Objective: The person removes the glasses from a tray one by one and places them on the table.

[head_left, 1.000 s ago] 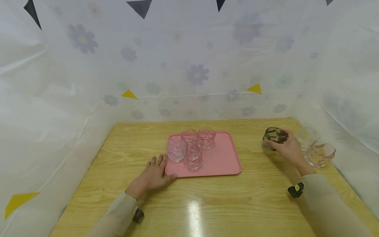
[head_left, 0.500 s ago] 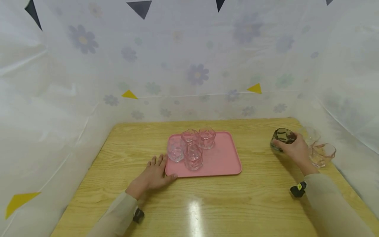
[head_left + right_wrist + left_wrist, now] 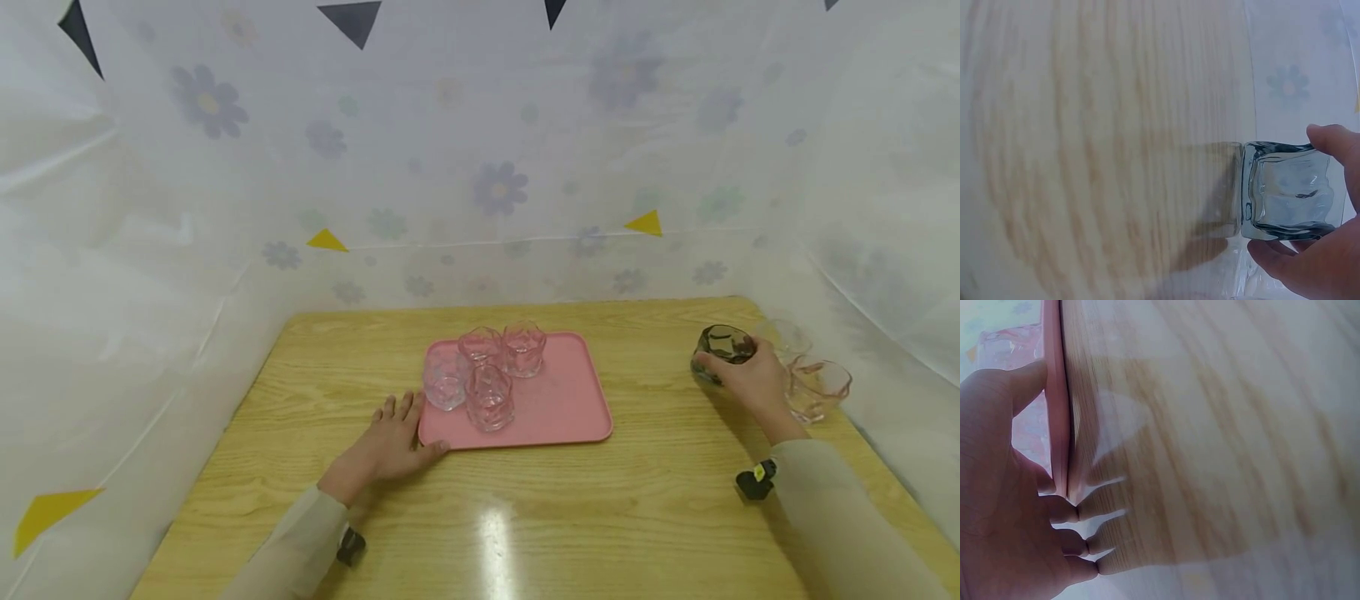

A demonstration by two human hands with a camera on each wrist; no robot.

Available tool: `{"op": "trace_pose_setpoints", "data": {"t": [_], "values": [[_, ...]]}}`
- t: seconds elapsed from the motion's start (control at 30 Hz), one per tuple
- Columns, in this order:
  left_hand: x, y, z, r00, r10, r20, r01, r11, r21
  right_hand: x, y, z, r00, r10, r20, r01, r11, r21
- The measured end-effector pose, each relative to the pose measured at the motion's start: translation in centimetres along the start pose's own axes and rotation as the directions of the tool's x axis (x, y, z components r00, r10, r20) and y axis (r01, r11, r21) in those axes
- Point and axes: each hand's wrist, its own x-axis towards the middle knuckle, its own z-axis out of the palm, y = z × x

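Note:
My right hand (image 3: 759, 385) grips a dark grey tinted glass (image 3: 722, 353) around its side at the table's right, thumb on one side and fingers on the other. In the right wrist view this glass (image 3: 1288, 190) stands upright with its base at the wooden surface. My left hand (image 3: 386, 442) lies at the near left corner of a pink tray (image 3: 566, 400), fingers spread and thumb along the rim. In the left wrist view the thumb touches the tray's edge (image 3: 1055, 406). Several clear glasses (image 3: 491, 398) stand grouped on the tray's left half.
Just right of my right hand stand a pale pinkish glass (image 3: 817, 390) and a faint yellowish clear glass (image 3: 789, 335), partly hidden by the hand. White flowered sheeting (image 3: 487, 125) walls the wooden table (image 3: 375, 533) at the back and both sides.
My right hand has moved the dark glass a short way right, closer to the two other glasses there, and has nearly stopped. My left hand and the tray stay put.

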Motion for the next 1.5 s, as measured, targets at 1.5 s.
{"op": "trace_pose_setpoints", "data": {"t": [1.5], "values": [[-0.2, 0.2, -0.1, 1.000, -0.004, 0.007, 0.004, 1.000, -0.019, -1.4, -4.8, 1.0, 0.962, -0.230, -0.146, 0.222, 0.972, -0.073]]}}
